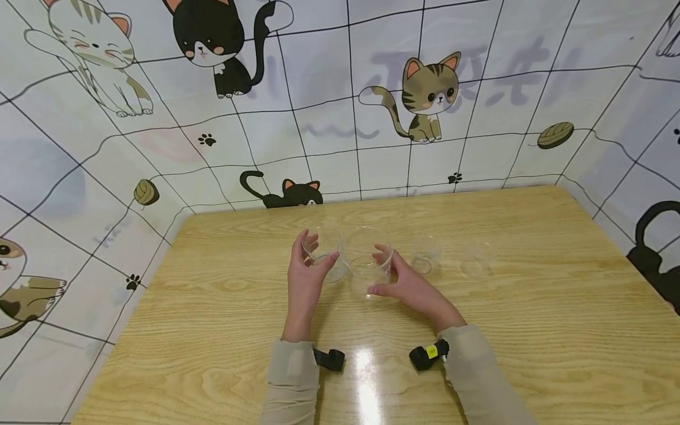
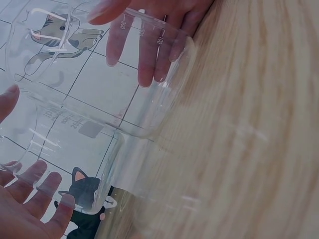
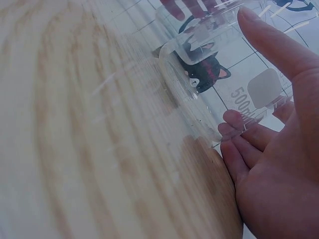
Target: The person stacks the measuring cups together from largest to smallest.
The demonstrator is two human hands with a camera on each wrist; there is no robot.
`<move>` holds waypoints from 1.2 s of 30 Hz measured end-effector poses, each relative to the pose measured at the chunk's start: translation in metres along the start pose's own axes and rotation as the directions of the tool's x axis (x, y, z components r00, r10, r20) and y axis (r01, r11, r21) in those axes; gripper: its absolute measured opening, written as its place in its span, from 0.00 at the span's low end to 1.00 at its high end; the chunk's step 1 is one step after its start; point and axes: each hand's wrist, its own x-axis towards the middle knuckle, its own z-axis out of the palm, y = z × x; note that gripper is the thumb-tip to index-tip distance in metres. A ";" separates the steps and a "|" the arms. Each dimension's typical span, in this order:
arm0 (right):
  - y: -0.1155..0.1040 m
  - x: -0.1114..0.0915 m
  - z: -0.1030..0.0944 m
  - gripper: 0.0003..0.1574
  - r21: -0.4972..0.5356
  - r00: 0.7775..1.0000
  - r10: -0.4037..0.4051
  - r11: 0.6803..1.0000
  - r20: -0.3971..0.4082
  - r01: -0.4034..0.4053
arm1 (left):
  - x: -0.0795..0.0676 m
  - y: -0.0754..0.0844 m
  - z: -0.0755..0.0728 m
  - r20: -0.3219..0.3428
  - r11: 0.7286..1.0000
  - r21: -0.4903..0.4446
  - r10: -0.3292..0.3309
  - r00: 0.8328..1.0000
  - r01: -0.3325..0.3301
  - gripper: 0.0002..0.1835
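Cat cartoons and a black grid cover the white wall (image 1: 319,141) behind a pale wood table (image 1: 228,330). Faint mauve marks on the wall resemble letters, but we find them too blurred to read. Two hands meet the glassware near the table's far middle. We see the left hand (image 1: 308,271) clasping the left beaker (image 1: 334,273), and the right hand (image 1: 417,290) clasping the larger right beaker (image 1: 368,260), thumb on one side and fingers on the other. Both beakers are clear and stand side by side, very close; we cannot tell whether they touch.

Only from the head do we see a third beaker (image 1: 426,255) and a fourth beaker (image 1: 477,260) on the table to the right, and beige sleeves (image 1: 293,378) with a black wrist camera on each arm. The right one bears a yellow label (image 1: 431,352), its print too small to read.

Up close, the wrist views give the writing. From the left wrist we read "300" and "100" on the right beaker's scale; the left beaker's print is too faint to be sure of. From the right wrist we read "500" with a cut-off unit, beside a blank pale patch (image 3: 264,88).
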 end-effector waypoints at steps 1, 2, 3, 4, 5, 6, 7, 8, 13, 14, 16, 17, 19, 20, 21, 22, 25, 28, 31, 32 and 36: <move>0.000 0.000 0.000 0.50 -0.002 1.000 0.001 1.000 0.000 -0.001 | 0.000 0.000 0.000 -0.001 1.000 -0.001 0.000 1.000 0.000 0.42; 0.000 0.000 0.000 0.50 -0.004 1.000 0.001 1.000 0.000 -0.001 | 0.000 0.000 0.000 -0.001 1.000 -0.002 0.000 1.000 0.000 0.42; -0.001 0.000 0.000 0.50 -0.004 1.000 0.002 1.000 -0.001 -0.002 | 0.000 0.000 0.000 -0.001 1.000 -0.001 0.000 1.000 0.000 0.42; -0.001 0.000 0.000 0.51 -0.004 1.000 0.002 1.000 0.001 -0.002 | 0.000 0.000 0.000 -0.002 1.000 -0.001 -0.001 1.000 0.001 0.42; -0.001 0.000 0.000 0.51 -0.004 1.000 0.002 1.000 0.001 -0.002 | 0.000 0.000 -0.001 -0.001 1.000 -0.003 -0.001 1.000 0.001 0.42; -0.001 0.000 0.000 0.52 -0.003 1.000 0.000 1.000 0.002 0.000 | 0.000 0.000 -0.001 -0.002 1.000 -0.005 -0.002 1.000 0.002 0.42; -0.001 0.000 0.000 0.52 -0.003 1.000 -0.001 1.000 0.003 0.001 | 0.000 0.000 -0.001 -0.002 1.000 -0.007 -0.001 1.000 0.001 0.41; 0.000 0.000 0.000 0.53 -0.005 1.000 -0.002 1.000 0.003 0.002 | 0.000 0.000 -0.001 -0.003 1.000 -0.008 0.000 1.000 0.000 0.41; -0.004 -0.001 0.000 0.53 -0.029 1.000 -0.009 1.000 0.007 0.009 | 0.000 0.002 -0.002 -0.008 1.000 -0.016 0.009 1.000 -0.009 0.41; -0.007 -0.003 0.000 0.53 -0.028 1.000 -0.006 1.000 0.008 0.006 | 0.000 0.003 -0.003 -0.009 1.000 -0.017 0.010 1.000 -0.010 0.41; -0.015 -0.006 -0.001 0.52 -0.016 1.000 -0.008 1.000 0.018 0.008 | 0.000 0.005 -0.003 -0.009 1.000 -0.020 0.010 1.000 -0.010 0.42; -0.020 -0.008 -0.001 0.52 -0.012 1.000 -0.011 1.000 0.023 0.011 | 0.000 0.006 -0.004 -0.007 1.000 -0.022 0.009 1.000 -0.009 0.42; -0.028 -0.011 -0.002 0.51 0.004 1.000 -0.009 1.000 0.029 0.009 | -0.001 0.011 -0.005 -0.003 0.999 -0.032 0.005 1.000 -0.005 0.41; -0.032 -0.012 -0.002 0.51 0.012 0.999 -0.008 1.000 0.035 0.008 | -0.001 0.014 -0.006 0.000 0.999 -0.039 0.005 1.000 -0.005 0.41; -0.034 -0.013 -0.003 0.52 0.014 0.999 -0.011 1.000 0.039 0.011 | -0.003 0.018 -0.006 0.003 0.999 -0.044 0.006 1.000 -0.006 0.41; -0.034 -0.013 -0.003 0.52 0.013 0.999 -0.014 1.000 0.040 0.013 | -0.004 0.022 -0.006 0.004 0.999 -0.046 0.006 1.000 -0.006 0.40; -0.029 -0.011 -0.003 0.52 0.008 0.999 -0.015 1.000 0.035 0.015 | -0.008 0.036 -0.008 0.004 0.999 -0.046 0.015 1.000 -0.014 0.39; -0.016 -0.006 -0.001 0.52 -0.010 0.999 -0.024 1.000 0.024 0.024 | -0.011 0.044 -0.008 0.001 0.999 -0.037 0.019 1.000 -0.019 0.38; -0.005 -0.001 0.000 0.52 -0.020 1.000 -0.023 1.000 0.011 0.023 | -0.011 0.048 -0.009 -0.002 0.999 -0.035 0.021 1.000 -0.022 0.38; -0.004 -0.001 0.000 0.52 -0.014 1.000 -0.022 1.000 0.011 0.023 | -0.011 0.049 -0.009 -0.004 0.999 -0.036 0.022 1.000 -0.022 0.38; -0.003 0.000 0.000 0.51 0.000 1.000 -0.016 1.000 0.014 0.016 | -0.012 0.051 -0.010 -0.010 0.999 -0.038 0.029 1.000 -0.030 0.38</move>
